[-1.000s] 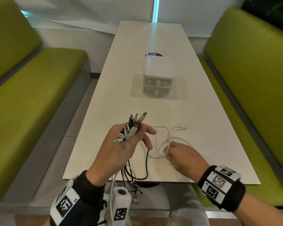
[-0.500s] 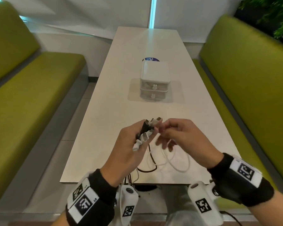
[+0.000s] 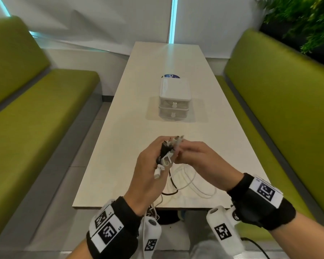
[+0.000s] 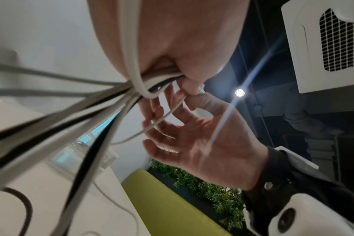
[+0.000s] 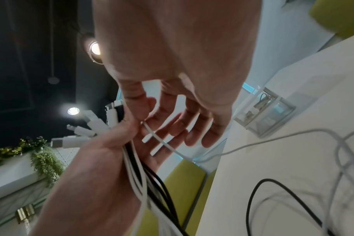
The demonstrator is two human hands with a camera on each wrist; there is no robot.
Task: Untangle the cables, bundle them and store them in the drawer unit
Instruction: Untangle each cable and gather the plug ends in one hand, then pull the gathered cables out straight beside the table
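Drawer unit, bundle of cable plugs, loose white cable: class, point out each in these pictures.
drawer unit (image 3: 174, 90): head view, its white top.
bundle of cable plugs (image 3: 166, 156): head view, the plugs in the left hand.
loose white cable (image 5: 253, 145): right wrist view, mid-length above the table.

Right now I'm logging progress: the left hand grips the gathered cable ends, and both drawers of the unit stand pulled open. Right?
Not quite. The left hand does grip the cable ends, but the head view shows both drawers of the drawer unit closed.

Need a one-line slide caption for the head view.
Left hand grips gathered cable ends; right hand feeds one in.
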